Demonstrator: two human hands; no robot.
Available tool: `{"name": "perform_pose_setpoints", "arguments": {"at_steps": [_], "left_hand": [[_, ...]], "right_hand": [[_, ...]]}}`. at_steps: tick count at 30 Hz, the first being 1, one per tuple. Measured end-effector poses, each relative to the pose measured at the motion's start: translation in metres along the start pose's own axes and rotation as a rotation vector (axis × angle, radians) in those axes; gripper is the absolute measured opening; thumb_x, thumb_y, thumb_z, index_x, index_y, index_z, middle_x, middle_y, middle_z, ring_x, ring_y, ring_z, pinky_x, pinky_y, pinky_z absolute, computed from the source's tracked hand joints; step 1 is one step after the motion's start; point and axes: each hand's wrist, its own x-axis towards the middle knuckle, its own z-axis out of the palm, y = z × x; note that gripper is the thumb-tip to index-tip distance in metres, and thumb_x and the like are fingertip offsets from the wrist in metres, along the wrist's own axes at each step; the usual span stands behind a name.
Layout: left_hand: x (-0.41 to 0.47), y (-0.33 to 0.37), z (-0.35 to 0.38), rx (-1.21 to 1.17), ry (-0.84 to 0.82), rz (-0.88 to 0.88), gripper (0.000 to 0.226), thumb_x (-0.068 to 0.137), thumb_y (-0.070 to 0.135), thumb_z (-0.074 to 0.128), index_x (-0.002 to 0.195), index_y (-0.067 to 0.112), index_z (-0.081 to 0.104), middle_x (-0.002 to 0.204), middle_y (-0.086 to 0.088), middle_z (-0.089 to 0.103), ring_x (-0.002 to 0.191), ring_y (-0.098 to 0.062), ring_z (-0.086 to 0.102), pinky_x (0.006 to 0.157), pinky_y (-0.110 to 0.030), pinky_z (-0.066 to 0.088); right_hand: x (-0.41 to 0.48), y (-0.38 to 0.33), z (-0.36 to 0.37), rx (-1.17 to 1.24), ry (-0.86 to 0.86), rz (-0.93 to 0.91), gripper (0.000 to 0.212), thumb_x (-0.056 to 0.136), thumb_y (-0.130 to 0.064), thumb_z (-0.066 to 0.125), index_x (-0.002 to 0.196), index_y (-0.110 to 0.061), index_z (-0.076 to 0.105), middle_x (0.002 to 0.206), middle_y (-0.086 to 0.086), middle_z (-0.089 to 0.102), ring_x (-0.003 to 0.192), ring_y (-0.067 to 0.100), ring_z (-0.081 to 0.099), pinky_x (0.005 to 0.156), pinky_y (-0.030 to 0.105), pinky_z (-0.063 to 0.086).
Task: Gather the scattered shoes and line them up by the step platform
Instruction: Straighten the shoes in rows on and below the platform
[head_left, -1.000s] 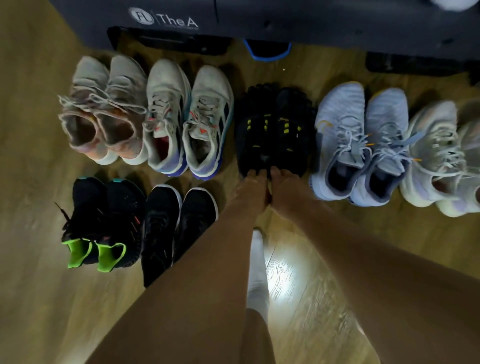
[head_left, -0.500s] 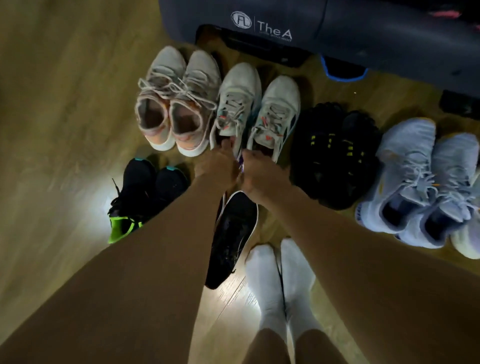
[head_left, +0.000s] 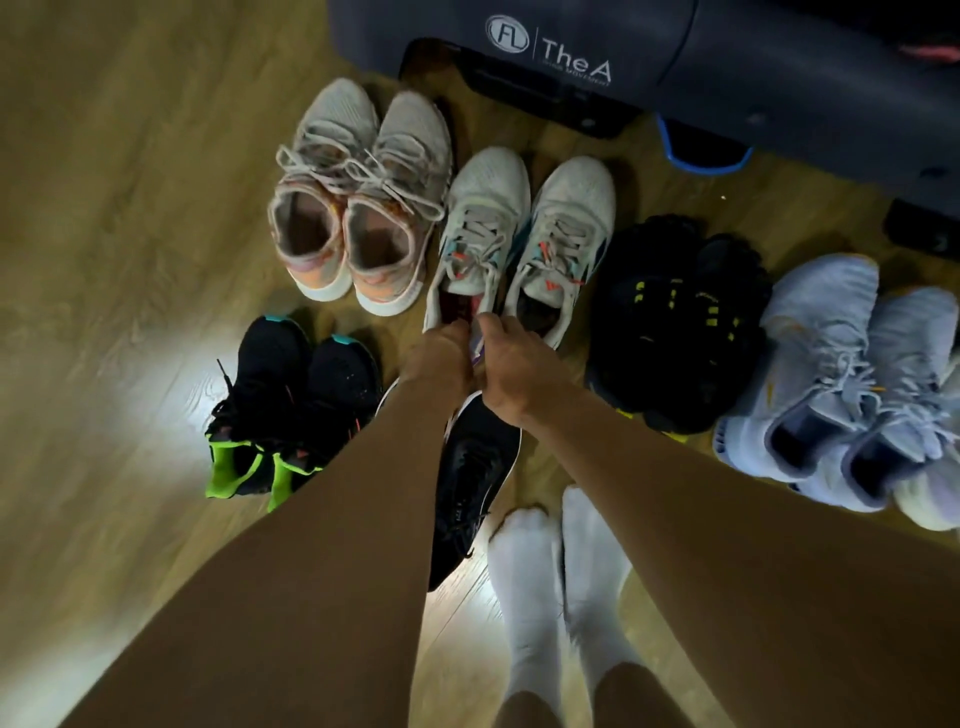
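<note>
A dark step platform (head_left: 727, 62) runs along the top. In front of it stand pairs in a row: beige-pink sneakers (head_left: 358, 208), white sneakers with teal and red accents (head_left: 524, 228), black shoes with yellow marks (head_left: 675, 322) and pale blue sneakers (head_left: 852, 384). My left hand (head_left: 441, 353) and my right hand (head_left: 511, 374) meet at the heels of the white pair, fingers pinched on the heel edges. A second row nearer me holds black sneakers with green heels (head_left: 280, 410) and black white-soled sneakers (head_left: 472, 483), partly hidden by my arms.
My feet in white socks (head_left: 561, 571) stand on the wooden floor (head_left: 130, 208) just behind the black white-soled sneakers. A blue-edged foot of the platform (head_left: 701, 156) sticks out behind the black shoes. Another pale shoe (head_left: 935, 493) lies at the right edge.
My hands moved left from the heels of the black yellow-marked shoes to the heels of the white pair. The view swung left and my feet came into sight.
</note>
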Motion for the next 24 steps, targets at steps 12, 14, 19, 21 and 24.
{"name": "perform_pose_setpoints", "arguments": {"at_steps": [12, 14, 19, 21, 24], "left_hand": [[-0.014, -0.012, -0.001, 0.067, 0.053, 0.160, 0.035, 0.088, 0.015, 0.060, 0.121, 0.010, 0.052, 0.118, -0.015, 0.060, 0.105, -0.037, 0.062, 0.077, -0.037, 0.055], [-0.018, -0.016, -0.005, 0.130, 0.124, 0.190, 0.036, 0.090, 0.016, 0.058, 0.124, 0.012, 0.049, 0.117, -0.014, 0.059, 0.102, -0.038, 0.062, 0.081, -0.043, 0.051], [-0.024, -0.018, -0.014, 0.214, 0.151, 0.277, 0.038, 0.097, 0.015, 0.045, 0.135, 0.009, 0.042, 0.126, -0.016, 0.055, 0.109, -0.038, 0.059, 0.084, -0.042, 0.048], [-0.028, -0.018, -0.021, 0.248, 0.167, 0.313, 0.037, 0.098, 0.013, 0.040, 0.135, 0.008, 0.042, 0.127, -0.014, 0.054, 0.110, -0.038, 0.058, 0.085, -0.042, 0.047], [-0.030, -0.016, -0.023, 0.305, 0.140, 0.352, 0.036, 0.098, 0.010, 0.039, 0.134, 0.007, 0.043, 0.127, -0.014, 0.054, 0.110, -0.037, 0.059, 0.086, -0.041, 0.047]], "right_hand": [[-0.005, -0.015, -0.007, 0.049, -0.085, 0.101, 0.059, 0.084, -0.008, 0.057, 0.138, -0.014, 0.035, 0.133, 0.012, 0.041, 0.120, 0.033, 0.046, 0.093, 0.038, 0.042], [-0.005, -0.020, -0.007, 0.049, -0.068, 0.124, 0.054, 0.084, -0.007, 0.057, 0.135, -0.013, 0.039, 0.129, 0.011, 0.042, 0.117, 0.031, 0.047, 0.086, 0.033, 0.038], [0.001, -0.035, 0.002, 0.030, -0.042, 0.214, 0.045, 0.087, -0.011, 0.056, 0.130, -0.012, 0.043, 0.127, 0.014, 0.043, 0.114, 0.031, 0.048, 0.081, 0.029, 0.034], [0.005, -0.038, 0.006, 0.007, -0.015, 0.253, 0.043, 0.088, -0.011, 0.054, 0.129, -0.013, 0.044, 0.128, 0.014, 0.043, 0.114, 0.031, 0.048, 0.083, 0.031, 0.037], [0.006, -0.041, 0.015, -0.039, 0.021, 0.291, 0.033, 0.089, -0.011, 0.052, 0.122, -0.011, 0.047, 0.124, 0.016, 0.044, 0.108, 0.034, 0.051, 0.084, 0.036, 0.041]]}}
